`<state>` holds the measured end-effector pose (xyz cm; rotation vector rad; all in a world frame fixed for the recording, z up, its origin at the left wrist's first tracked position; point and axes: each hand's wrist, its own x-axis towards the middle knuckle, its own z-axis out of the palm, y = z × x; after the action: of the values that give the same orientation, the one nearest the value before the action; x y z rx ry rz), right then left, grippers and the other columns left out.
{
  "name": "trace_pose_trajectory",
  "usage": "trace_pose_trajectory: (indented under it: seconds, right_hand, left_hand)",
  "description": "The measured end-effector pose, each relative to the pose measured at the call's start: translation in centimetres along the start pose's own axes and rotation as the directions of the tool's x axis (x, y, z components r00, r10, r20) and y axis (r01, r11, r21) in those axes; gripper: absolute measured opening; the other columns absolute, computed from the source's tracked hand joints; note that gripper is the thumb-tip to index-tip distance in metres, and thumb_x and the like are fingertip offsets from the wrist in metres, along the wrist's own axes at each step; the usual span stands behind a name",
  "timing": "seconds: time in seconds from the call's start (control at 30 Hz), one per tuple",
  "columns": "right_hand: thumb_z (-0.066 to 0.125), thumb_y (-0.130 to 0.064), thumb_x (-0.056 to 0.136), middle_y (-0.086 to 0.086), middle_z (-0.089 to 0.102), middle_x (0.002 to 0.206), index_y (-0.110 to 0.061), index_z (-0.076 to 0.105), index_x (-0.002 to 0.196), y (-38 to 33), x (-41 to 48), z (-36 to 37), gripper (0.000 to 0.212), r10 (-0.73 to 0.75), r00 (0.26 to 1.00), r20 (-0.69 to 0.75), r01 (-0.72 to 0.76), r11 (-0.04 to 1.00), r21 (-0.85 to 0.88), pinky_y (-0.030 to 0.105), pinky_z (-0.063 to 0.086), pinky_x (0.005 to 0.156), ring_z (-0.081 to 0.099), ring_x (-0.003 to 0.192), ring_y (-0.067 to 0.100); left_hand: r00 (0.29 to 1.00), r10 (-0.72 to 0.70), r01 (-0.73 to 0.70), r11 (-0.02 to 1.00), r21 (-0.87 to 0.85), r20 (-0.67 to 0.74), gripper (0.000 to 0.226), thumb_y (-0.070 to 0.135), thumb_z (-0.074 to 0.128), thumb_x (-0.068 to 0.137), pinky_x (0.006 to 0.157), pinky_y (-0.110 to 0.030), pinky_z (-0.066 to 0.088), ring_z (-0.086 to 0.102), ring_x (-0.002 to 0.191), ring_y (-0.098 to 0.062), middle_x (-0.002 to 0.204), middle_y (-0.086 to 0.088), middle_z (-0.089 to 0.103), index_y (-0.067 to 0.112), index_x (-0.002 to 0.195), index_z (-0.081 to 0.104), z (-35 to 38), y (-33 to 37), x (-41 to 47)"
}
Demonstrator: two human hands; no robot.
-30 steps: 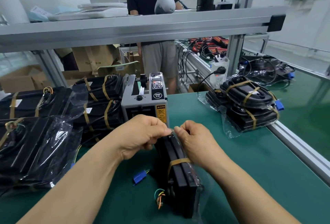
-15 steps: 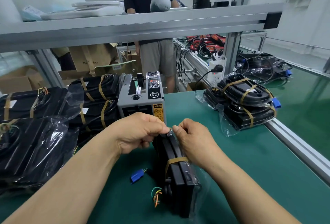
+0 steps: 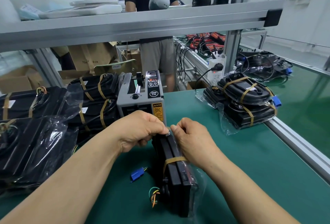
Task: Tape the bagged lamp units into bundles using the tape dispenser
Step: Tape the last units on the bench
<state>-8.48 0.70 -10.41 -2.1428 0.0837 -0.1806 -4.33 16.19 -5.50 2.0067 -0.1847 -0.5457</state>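
Observation:
Two black bagged lamp units (image 3: 175,179) stand on edge side by side on the green mat, bound by one brown tape band (image 3: 174,159). My left hand (image 3: 141,132) and my right hand (image 3: 192,138) meet at the bundle's far top end, fingers curled, pinching a small strip of tape (image 3: 168,133) there. The grey tape dispenser (image 3: 142,100) stands just behind my hands. A blue connector (image 3: 137,173) and coloured wires (image 3: 154,194) stick out at the bundle's left.
Taped and loose bagged units (image 3: 32,145) pile up at left. A taped bundle (image 3: 248,102) lies at right near the aluminium rail (image 3: 296,141). A shelf beam (image 3: 142,23) crosses overhead. A person (image 3: 153,27) stands behind the bench.
Both hands stay pinched together at the bundle's top end; their grip barely shifts. The view has drifted slightly.

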Motion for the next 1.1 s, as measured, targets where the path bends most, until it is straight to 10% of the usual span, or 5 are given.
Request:
trace_pose_trajectory:
  seconds: [0.53,0.73,1.1]
  right_hand:
    - [0.051,-0.037,0.098,-0.004,0.059,0.058,-0.019,0.051,0.074,-0.2,0.0,0.2,0.031,0.004,1.0,0.012,-0.004,0.999,0.033,0.035,0.048,0.063,0.055,0.061,0.019]
    - [0.051,-0.038,0.098,-0.004,0.06,0.061,-0.02,0.05,0.073,-0.3,0.1,0.1,0.031,-0.004,1.0,0.009,0.004,1.0,-0.001,0.032,0.043,0.06,0.056,0.064,0.017]
    - [0.053,-0.037,0.099,-0.018,0.057,0.046,-0.021,0.051,0.073,0.2,0.3,0.3,0.03,-0.017,0.999,0.037,0.016,1.0,0.025,0.016,0.034,0.047,0.051,0.048,-0.002]
  left_hand:
    - [0.977,0.115,-0.099,0.99,0.096,-0.18,0.02,0.016,0.077,0.08,0.046,-0.019,0.029,0.035,0.039,-0.002,0.046,0.012,0.046,0.016,0.068,0.06,0.7,-1.4,0.5]
    - [0.927,0.186,-0.141,0.977,0.158,-0.326,0.014,0.024,0.071,0.087,0.062,-0.023,0.04,0.049,0.064,-0.01,0.071,0.001,0.06,0.011,0.085,0.065,1.7,-2.1,0.3]
    - [0.991,0.022,-0.042,0.988,-0.148,-0.134,0.017,0.025,0.075,0.085,0.046,-0.022,0.026,0.029,0.043,-0.006,0.049,0.011,0.039,0.019,0.085,0.059,0.7,-2.8,0.1]
